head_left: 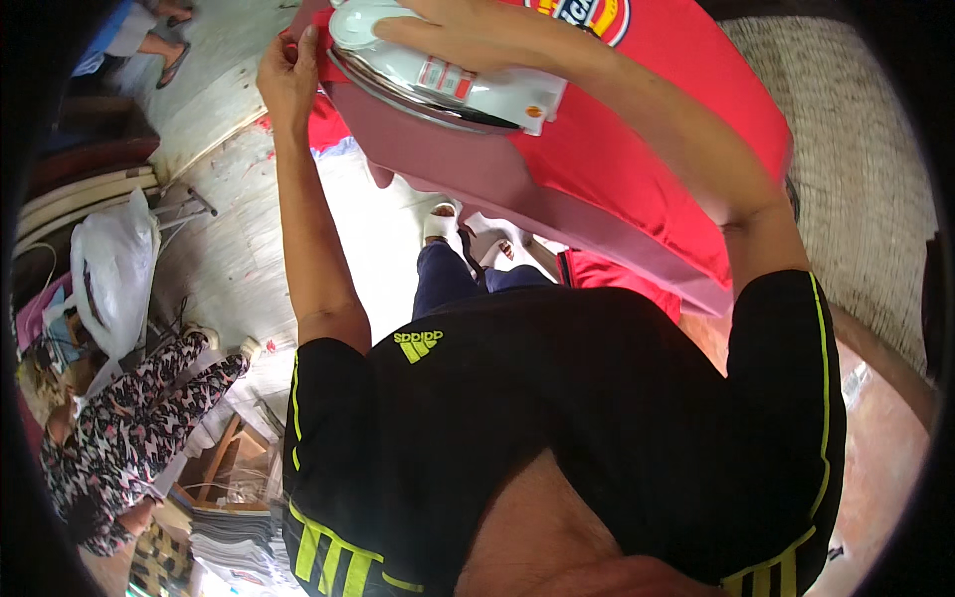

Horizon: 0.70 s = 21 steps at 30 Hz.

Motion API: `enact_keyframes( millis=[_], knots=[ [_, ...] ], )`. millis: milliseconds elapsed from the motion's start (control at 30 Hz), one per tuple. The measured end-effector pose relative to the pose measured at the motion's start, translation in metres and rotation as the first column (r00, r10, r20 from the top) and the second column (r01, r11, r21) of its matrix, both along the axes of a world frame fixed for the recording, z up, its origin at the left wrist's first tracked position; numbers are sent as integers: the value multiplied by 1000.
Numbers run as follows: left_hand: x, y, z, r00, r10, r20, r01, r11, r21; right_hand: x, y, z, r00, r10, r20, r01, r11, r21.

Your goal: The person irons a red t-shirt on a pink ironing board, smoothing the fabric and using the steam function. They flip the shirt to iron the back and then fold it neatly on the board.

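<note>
A red garment with a round printed badge, which looks like a T-shirt, lies spread over a long board with a dusky pink cover. On its left part rests a white clothes iron with a shiny metal rim. My right hand is closed over the top of the iron, its arm reaching across the garment. The iron's handle is mostly hidden by that hand. At the board's left end, my left hand pinches the garment's red edge, close beside the iron.
Beyond the board on the right is a ribbed, woven-looking surface. Red cloth hangs under the board near my legs. A person in patterned clothes is at the left, near a white plastic bag and stacked folded clothes. Another person's leg shows far left.
</note>
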<state>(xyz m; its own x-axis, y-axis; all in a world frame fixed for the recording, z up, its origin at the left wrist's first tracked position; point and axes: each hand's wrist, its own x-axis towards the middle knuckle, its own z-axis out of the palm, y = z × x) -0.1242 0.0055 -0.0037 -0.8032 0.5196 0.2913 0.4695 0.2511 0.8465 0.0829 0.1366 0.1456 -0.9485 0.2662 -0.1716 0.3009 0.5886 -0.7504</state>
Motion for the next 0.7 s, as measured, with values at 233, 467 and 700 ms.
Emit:
enact_keyframes(
  millis=[233, 467, 700],
  knots=[
    [83, -6, 38, 908, -125, -399, 193, 972, 135, 148, 11, -8, 991, -121, -59, 126, 987, 97],
    [264, -79, 95, 775, -582, -248, 579, 810, -92, 260, -57, 55, 888, -420, 186, 436, 898, -52],
    [245, -88, 111, 820, -526, -226, 551, 832, 61, 223, -113, 81, 922, -376, -92, 383, 921, 73]
  ],
)
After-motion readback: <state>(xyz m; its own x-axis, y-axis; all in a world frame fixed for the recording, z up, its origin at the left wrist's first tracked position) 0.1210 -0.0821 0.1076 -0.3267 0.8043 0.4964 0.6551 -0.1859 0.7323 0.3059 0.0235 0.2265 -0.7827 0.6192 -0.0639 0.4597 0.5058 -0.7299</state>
